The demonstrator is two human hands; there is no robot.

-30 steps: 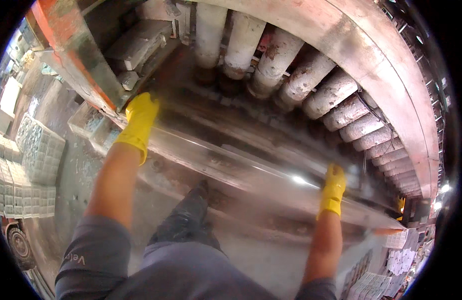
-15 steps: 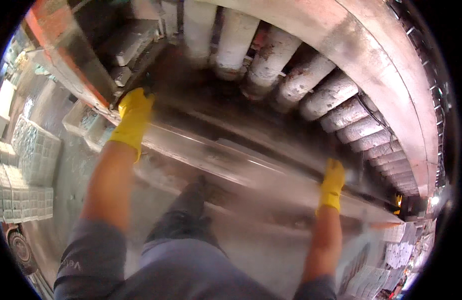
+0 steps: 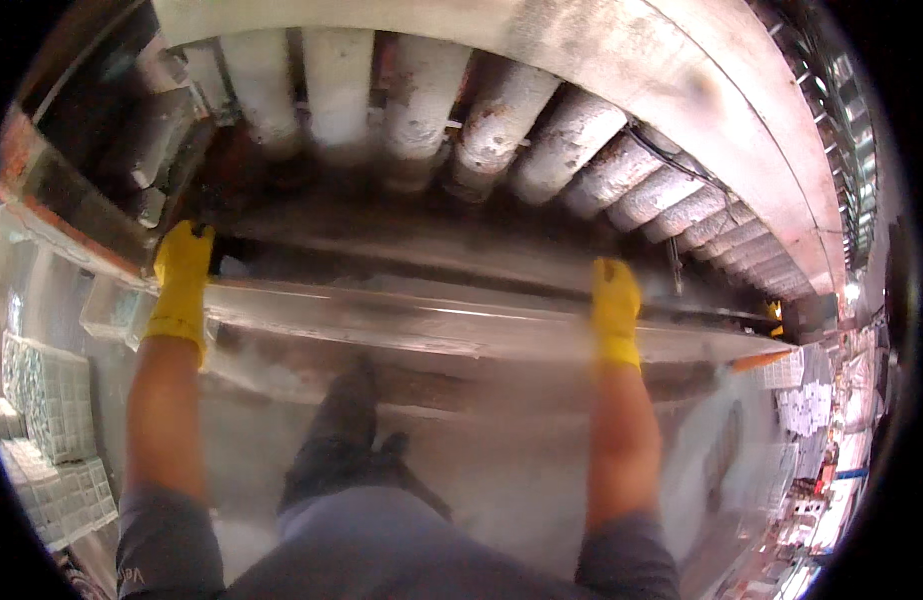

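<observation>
My left hand (image 3: 185, 275), in a yellow rubber glove, is closed at the left end of a long grey metal ledge (image 3: 362, 305). Farther right along that ledge my right hand (image 3: 618, 310), gloved the same way, is closed too, fingers curled over toward the far side. Both arms reach straight forward. Just behind the ledge runs a long, flat, dull panel (image 3: 402, 238), smeared by motion. Whether my fingers wrap the ledge alone or this panel too is hidden by the gloves.
A row of thick, pale, crusted cylinders (image 3: 414, 110) stands behind, beneath a curved light beam (image 3: 622, 40). White plastic crates (image 3: 52, 400) are stacked at the left. Another yellow glove (image 3: 777, 318) shows at the far right end, near an orange bar (image 3: 762, 361).
My view has turned, so the ledge lies more level and both hands appear farther left. Both hands stay closed at the ledge.
</observation>
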